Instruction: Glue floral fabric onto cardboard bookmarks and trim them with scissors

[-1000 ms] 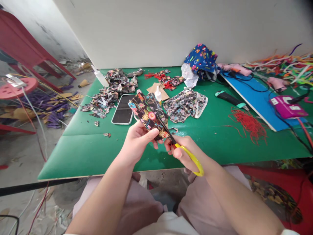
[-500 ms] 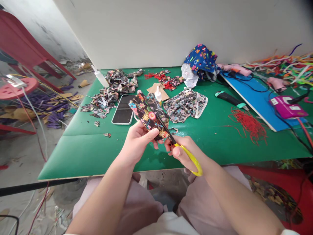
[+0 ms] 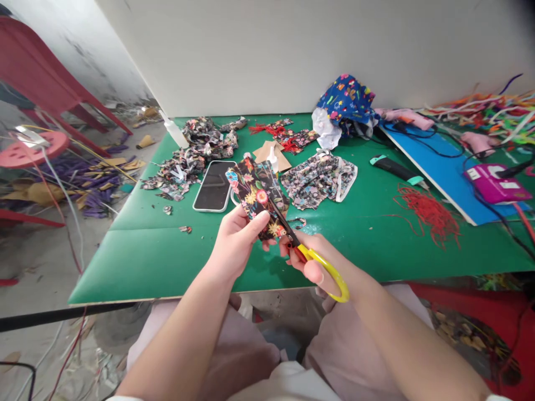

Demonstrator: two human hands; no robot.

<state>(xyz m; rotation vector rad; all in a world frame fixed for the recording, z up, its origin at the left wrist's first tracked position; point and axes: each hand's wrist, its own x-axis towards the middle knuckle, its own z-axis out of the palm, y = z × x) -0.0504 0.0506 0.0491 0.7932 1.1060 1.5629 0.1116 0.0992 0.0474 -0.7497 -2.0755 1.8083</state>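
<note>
The left hand (image 3: 236, 242) pinches the near end of a dark flowery cloth strip (image 3: 256, 192) and holds it up above the green table (image 3: 167, 256), so the cloth stays flat and stiff for cutting. The right hand (image 3: 317, 262) has its fingers tight in the yellow scissors (image 3: 311, 257), whose blades lie on the strip's right edge. A phone (image 3: 214, 193) lies just behind, beside a heap of cloth scraps (image 3: 188, 161), out of the way

Bare green table (image 3: 137, 262) lay open at lower left; phone (image 3: 214, 193) and fabric scraps (image 3: 190, 161) crowded upper centre.
</note>
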